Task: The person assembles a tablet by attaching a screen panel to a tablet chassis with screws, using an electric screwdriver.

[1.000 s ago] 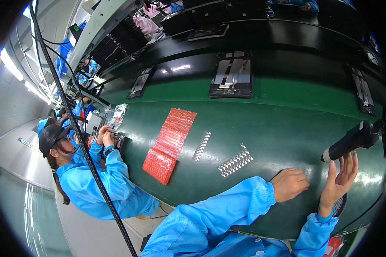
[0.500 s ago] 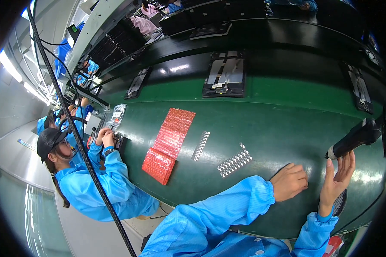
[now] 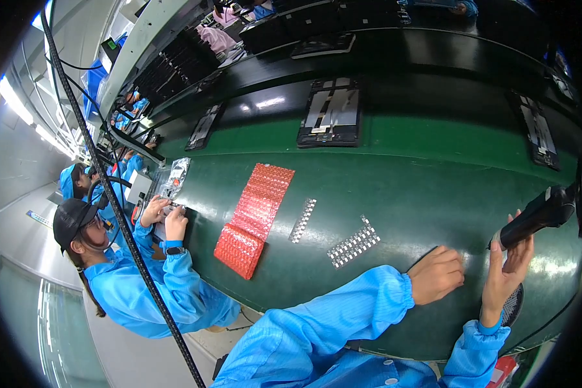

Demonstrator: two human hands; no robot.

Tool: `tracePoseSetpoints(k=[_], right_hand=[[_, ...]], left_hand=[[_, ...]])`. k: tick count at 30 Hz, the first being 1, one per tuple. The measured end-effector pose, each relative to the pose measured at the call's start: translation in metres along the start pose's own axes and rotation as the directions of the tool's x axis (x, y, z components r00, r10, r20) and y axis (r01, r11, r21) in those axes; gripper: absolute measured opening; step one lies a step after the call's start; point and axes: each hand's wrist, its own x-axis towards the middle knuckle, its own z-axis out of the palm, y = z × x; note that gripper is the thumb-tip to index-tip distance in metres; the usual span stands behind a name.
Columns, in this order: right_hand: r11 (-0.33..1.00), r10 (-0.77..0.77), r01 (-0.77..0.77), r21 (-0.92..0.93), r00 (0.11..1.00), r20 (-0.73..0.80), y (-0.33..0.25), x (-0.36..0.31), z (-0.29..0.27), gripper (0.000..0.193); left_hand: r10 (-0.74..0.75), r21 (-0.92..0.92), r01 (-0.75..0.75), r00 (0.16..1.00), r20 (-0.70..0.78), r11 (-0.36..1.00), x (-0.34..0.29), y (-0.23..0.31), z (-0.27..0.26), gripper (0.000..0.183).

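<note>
My left hand (image 3: 437, 276) rests on the green table with its fingers curled in and pressed together; no object shows in it, though its underside is hidden. To its right, my right hand (image 3: 507, 275) is raised around the lower end of a black tubular device (image 3: 537, 218) with a pale ring at its tip. The thumb lies on the near side, and the fingers reach behind the device. Behind my right wrist is a round, dark, mesh-like object (image 3: 513, 306), partly covered.
Left of my hands lie strips of small pale parts (image 3: 354, 247), a narrower strip (image 3: 302, 221) and a red bubble-wrap pouch (image 3: 255, 216). Flat black device units (image 3: 330, 116) sit along the far green strip. A co-worker (image 3: 149, 271) handles something at left. A black braided cable (image 3: 119, 207) crosses the view.
My right hand's fingers have moved up behind the black device, with the thumb closer to its tip. The device units at the back have shifted slightly. The co-worker's hands have moved apart.
</note>
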Motion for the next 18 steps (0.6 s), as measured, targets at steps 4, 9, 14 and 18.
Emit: tracePoseSetpoints(k=[4, 9, 14, 18], right_hand=[[0.997, 0.061, -0.061, 0.056, 0.998, -0.001, 0.002, -0.002, 0.003, 0.059], [0.991, 0.023, -0.014, 0.137, 0.997, -0.071, 0.006, -0.009, -0.011, 0.054], [0.999, 0.001, 0.0, 0.043, 1.0, -0.018, 0.015, -0.013, -0.013, 0.055], [0.991, -0.009, -0.006, -0.136, 0.994, -0.111, -0.005, 0.007, 0.001, 0.061]], left_hand=[[-0.037, -0.032, 0.037, 0.999, 0.019, 0.999, -0.004, 0.0, -0.002, 0.011], [-0.05, -0.005, 0.05, 0.998, 0.029, 0.999, -0.001, 0.001, 0.002, 0.01], [-0.079, 0.039, 0.076, 0.994, 0.072, 0.996, 0.0, 0.003, -0.003, 0.01], [-0.068, 0.036, 0.067, 0.996, 0.054, 0.997, -0.001, 0.002, -0.003, 0.009]])
